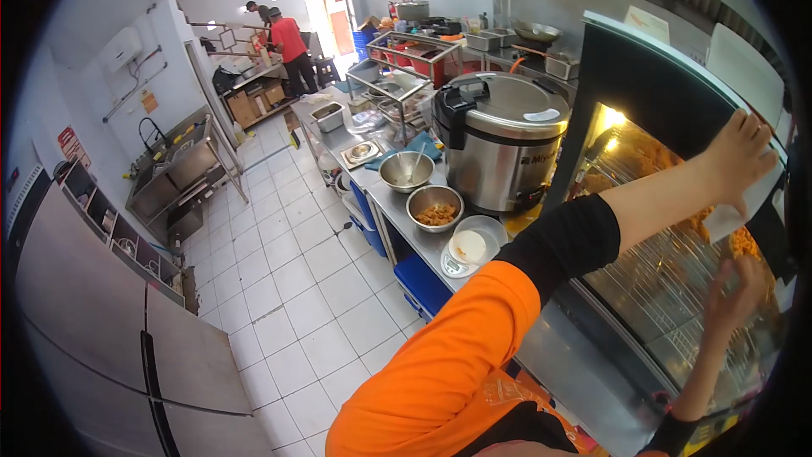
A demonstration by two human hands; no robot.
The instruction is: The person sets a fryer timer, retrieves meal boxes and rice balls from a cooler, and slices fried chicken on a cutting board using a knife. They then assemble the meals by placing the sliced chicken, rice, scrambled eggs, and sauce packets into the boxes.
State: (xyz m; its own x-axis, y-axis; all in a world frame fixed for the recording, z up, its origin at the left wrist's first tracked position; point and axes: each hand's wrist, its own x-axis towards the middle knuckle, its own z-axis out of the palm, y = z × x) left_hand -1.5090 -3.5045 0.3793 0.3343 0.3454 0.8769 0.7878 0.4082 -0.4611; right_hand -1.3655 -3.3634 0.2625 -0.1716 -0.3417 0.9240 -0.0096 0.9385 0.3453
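My left hand [741,156] lies over the top edge of a glass-fronted display cabinet [685,89], fingers spread along the rim. Just below it shows a white piece [724,222], perhaps paper. Lower down, in front of the glass, is my right hand [731,294] with its fingers curled together; what they hold, if anything, is too small to tell. Fried food [744,243] shows right above my right hand. Inside the lit cabinet are wire racks [630,275] and more golden fried food [643,152].
Left of the cabinet, a steel counter holds a large rice cooker [499,161], a bowl of brown pieces [435,208], an empty-looking bowl [406,171] and a scale [459,264]. A person in red [290,42] stands far back beside another person. Steel refrigerator [93,288] at left.
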